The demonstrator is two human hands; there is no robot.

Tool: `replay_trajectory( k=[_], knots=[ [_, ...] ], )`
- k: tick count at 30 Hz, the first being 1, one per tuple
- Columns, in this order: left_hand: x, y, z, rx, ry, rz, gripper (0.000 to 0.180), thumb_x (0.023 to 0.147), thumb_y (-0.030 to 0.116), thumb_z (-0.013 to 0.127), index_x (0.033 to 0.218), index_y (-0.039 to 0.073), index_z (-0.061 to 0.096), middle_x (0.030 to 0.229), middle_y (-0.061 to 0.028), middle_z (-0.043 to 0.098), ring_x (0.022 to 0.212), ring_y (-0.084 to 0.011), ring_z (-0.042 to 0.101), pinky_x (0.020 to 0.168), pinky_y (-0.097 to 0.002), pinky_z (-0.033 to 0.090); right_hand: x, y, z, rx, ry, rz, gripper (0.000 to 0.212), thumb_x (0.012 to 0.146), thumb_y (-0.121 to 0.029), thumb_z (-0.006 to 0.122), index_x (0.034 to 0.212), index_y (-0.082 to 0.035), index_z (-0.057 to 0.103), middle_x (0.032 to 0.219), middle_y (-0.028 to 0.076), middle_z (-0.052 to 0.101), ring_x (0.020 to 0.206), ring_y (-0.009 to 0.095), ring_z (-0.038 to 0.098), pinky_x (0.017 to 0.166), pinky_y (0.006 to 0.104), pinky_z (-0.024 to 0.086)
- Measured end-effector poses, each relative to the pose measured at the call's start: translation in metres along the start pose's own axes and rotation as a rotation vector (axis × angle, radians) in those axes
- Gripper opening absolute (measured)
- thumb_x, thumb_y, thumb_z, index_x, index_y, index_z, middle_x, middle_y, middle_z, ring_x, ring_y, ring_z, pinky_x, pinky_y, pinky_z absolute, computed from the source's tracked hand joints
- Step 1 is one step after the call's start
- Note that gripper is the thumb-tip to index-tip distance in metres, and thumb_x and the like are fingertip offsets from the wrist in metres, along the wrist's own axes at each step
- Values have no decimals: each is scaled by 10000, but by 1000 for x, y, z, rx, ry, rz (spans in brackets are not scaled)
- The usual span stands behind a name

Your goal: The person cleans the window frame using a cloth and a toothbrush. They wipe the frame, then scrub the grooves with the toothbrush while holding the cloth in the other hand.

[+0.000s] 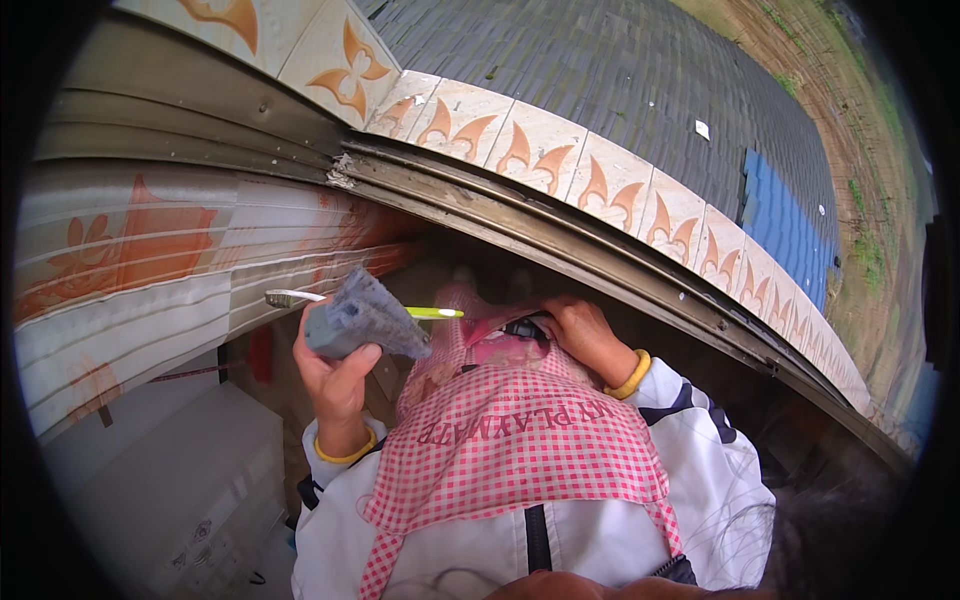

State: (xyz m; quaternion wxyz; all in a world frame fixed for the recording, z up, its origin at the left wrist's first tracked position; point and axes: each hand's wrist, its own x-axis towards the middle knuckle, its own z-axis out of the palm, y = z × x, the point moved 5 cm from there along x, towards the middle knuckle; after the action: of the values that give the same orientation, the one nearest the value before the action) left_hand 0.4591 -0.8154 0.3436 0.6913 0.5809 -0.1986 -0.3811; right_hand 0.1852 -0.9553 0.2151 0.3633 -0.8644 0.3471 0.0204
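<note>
My left hand (335, 385) is closed around a grey-blue block (372, 318) with a fuzzy, worn top, perhaps a sponge or brush. A toothbrush (432, 313) with a green-and-white handle passes behind the block in the same hand, its bristled head sticking out to the left. My right hand (582, 335) grips the pink edge of a pocket on the pink checked apron (520, 440) I wear, holding it apart. Inside the pocket a dark and whitish thing (522, 328) shows, too hidden to name. Yellow bands circle both wrists.
A metal window track (540, 215) runs diagonally beyond my hands, with a patterned tile ledge (610, 190) and a dark tiled roof (600, 75) outside. On the left hangs a patterned curtain (150, 250). A white cabinet-like box (190, 480) stands below it.
</note>
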Motion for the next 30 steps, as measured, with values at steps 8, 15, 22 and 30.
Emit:
replay_trajectory(
  k=[8, 15, 22, 30],
  knots=[
    [-10, 3, 18, 64, -74, -3, 590, 705, 25, 785, 1240, -32, 544, 1087, -78, 657, 996, -159, 629, 934, -310, 475, -44, -43, -83, 103, 215, -161, 115, 842, -91, 698, 921, -13, 667, 808, 150, 649, 727, 351, 653, 612, 419, 533],
    [-9, 12, 16, 30, -120, 41, 579, 706, -9, 794, 1235, -28, 561, 1080, -75, 676, 980, -152, 641, 925, -300, 484, -104, -57, -186, 754, 501, 87, 68, 894, 34, 650, 954, 54, 675, 800, 104, 681, 637, 160, 686, 589, 256, 563],
    [-7, 22, 1, -30, -126, 61, 545, 721, 18, 799, 1215, -23, 574, 1068, -66, 677, 972, -143, 637, 907, -291, 488, -55, -73, -179, 1174, 269, -63, 260, 960, -58, 589, 1184, 65, 635, 817, 81, 664, 608, 108, 615, 542, 229, 505],
    [-5, 22, -20, -16, -122, 50, 495, 725, 47, 811, 1165, -26, 597, 1022, -57, 679, 929, -117, 625, 878, -272, 483, 51, -144, -128, 101, 498, -315, 184, 911, -105, 636, 1072, -31, 683, 834, 196, 689, 715, 378, 676, 610, 427, 533]
  ],
)
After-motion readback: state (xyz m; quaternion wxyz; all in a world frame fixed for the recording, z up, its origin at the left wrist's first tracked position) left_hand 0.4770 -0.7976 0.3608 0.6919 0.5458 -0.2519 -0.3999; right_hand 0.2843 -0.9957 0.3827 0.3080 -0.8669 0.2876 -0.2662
